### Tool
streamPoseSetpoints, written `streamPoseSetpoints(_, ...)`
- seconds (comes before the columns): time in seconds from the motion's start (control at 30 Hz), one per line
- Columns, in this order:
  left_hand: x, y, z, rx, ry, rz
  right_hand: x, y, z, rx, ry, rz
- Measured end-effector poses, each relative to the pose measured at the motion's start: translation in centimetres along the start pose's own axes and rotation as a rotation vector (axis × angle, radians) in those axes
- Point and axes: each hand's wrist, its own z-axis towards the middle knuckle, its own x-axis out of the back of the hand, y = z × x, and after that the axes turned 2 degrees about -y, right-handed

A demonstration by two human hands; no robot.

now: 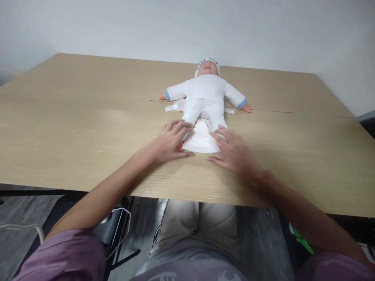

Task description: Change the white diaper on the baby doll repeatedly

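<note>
A baby doll [206, 91] in white clothes and a cap lies on its back on the wooden table [88, 128], head towards the wall. A white diaper [200, 141] lies under its legs and sticks out towards me. My left hand [170, 142] rests on the doll's left foot and the diaper's left edge, fingers stretched and loosely curled over them. My right hand [231, 150] lies flat at the diaper's right edge, fingers spread, touching the doll's other foot.
The table's near edge runs just above my lap. A seam crosses the tabletop under the doll. White tabs [172, 107] stick out beside the doll's waist. Cables [123, 218] and a dark frame lie on the floor at my left.
</note>
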Motion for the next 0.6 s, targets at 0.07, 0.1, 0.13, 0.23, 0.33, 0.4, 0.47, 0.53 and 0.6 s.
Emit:
streamPoseSetpoints(0.07,-0.6,0.3,0.1,0.02,0.019,0.064,-0.5,-0.3,0.0,-0.021,0.019,-0.035)
streamPoseSetpoints(0.1,-0.8,0.3,0.2,0.019,0.032,0.084,-0.6,-0.2,0.1,-0.033,0.035,-0.034)
streamPoseSetpoints(0.13,-0.7,0.2,0.3,0.011,0.049,0.089,-0.7,0.0,0.3,-0.047,0.056,-0.019)
streamPoseSetpoints(0.23,0.2,-0.6,1.5,-0.008,0.111,-0.004,-0.4,1.2,1.2,-0.094,0.159,0.088)
streamPoseSetpoints(0.33,2.0,-1.8,3.9,0.033,0.203,-0.166,0.2,3.0,3.2,-0.165,0.267,0.225)
streamPoseSetpoints(0.4,3.2,-3.0,6.2,0.078,0.274,-0.253,0.5,4.6,5.2,-0.202,0.346,0.291)
streamPoseSetpoints(0.47,3.9,-4.7,9.1,0.131,0.304,-0.347,0.5,6.7,7.8,-0.236,0.409,0.33)
streamPoseSetpoints(0.53,3.9,-6.9,12.3,0.209,0.3,-0.486,0.1,9.2,10.7,-0.312,0.418,0.392)
streamPoseSetpoints(0.6,3.1,-9.2,15.5,0.335,0.298,-0.677,-0.8,11.6,13.4,-0.451,0.384,0.537)
